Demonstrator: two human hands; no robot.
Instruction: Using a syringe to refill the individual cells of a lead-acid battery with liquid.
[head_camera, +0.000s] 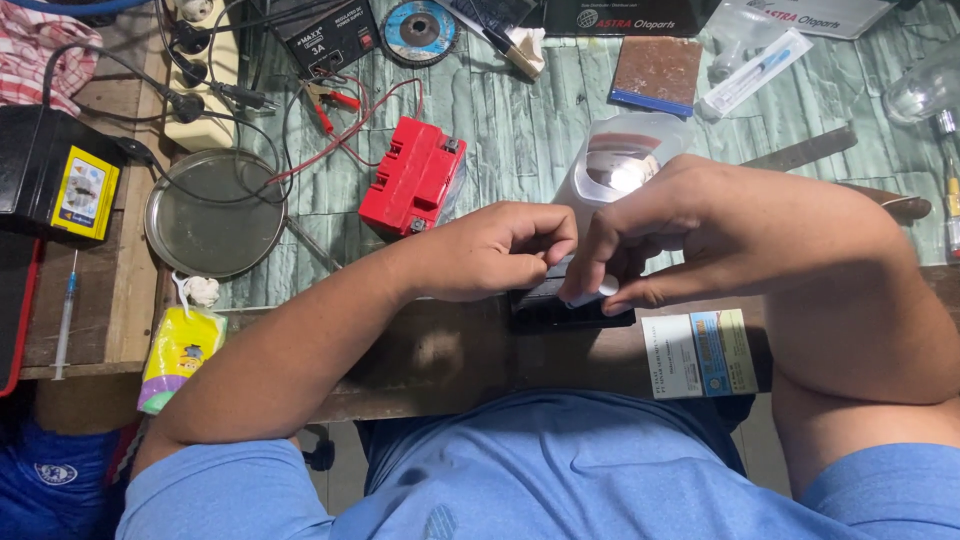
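A small black battery block (560, 305) stands on the front wooden edge of the bench. My left hand (495, 250) grips its left top side with curled fingers. My right hand (650, 240) presses down on its top, with the fingertips on a small white piece (592, 291). Most of the block's top is hidden under both hands. A red battery (412, 175) lies apart, farther back to the left.
A round metal lid (215, 212) and red clip leads (330, 100) lie at the left. A clear plastic jug (620, 160) stands just behind my hands. A black box with a yellow label (55, 175), a syringe (65, 315) and a yellow packet (180, 355) sit at the far left.
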